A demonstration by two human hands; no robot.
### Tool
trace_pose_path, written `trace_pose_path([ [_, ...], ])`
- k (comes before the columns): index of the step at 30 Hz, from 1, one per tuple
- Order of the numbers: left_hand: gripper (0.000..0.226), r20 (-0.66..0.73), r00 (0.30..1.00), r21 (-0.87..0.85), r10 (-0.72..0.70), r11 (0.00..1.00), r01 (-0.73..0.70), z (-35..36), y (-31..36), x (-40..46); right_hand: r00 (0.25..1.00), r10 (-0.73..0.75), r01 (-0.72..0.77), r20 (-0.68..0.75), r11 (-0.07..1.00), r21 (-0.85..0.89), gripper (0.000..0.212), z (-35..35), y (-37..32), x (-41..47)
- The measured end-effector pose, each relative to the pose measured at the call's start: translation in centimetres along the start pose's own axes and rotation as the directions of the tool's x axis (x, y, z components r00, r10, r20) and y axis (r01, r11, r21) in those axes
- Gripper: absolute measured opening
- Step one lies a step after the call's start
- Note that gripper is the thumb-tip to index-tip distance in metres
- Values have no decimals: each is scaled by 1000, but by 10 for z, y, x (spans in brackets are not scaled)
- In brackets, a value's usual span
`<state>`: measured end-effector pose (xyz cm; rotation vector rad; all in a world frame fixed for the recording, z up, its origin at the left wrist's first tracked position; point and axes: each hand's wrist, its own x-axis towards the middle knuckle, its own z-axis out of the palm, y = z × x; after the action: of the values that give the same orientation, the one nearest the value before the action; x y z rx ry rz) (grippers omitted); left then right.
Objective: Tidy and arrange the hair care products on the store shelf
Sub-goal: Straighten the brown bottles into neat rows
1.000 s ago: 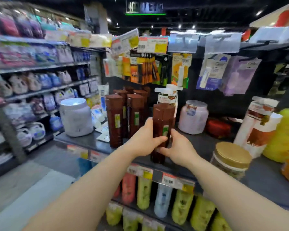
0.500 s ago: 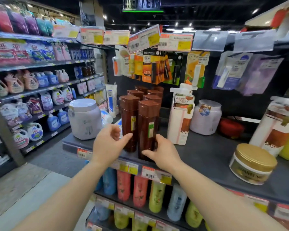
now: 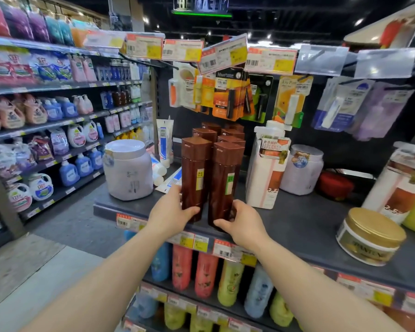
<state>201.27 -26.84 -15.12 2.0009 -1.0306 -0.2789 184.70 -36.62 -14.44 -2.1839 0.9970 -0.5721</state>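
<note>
We grip the two front brown bottles [image 3: 209, 180] low down, left hand [image 3: 170, 212] and right hand [image 3: 242, 224] each wrapping one; they look rigid, glossy, likely slippery and top-heavy.

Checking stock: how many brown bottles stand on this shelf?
7 visible: two front bottles, left and right, each gripped by a hand; five behind in rows. More may be hidden.

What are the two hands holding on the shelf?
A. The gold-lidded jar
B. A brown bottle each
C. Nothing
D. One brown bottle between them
B: the left hand grips the left front brown bottle, and the right hand grips the right one.
</note>
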Motion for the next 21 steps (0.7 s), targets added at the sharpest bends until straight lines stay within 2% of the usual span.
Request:
trace_pose_path([
  [8,57,-55,998,34,11,999,-9,-1,3,-9,1000,-10,10,-15,1000,-9,38,3,2,2],
  [21,62,-18,1000,13,10,1000,-10,-4,4,-10,999,34,-34,-8,999,2,41,2,-2,0],
])
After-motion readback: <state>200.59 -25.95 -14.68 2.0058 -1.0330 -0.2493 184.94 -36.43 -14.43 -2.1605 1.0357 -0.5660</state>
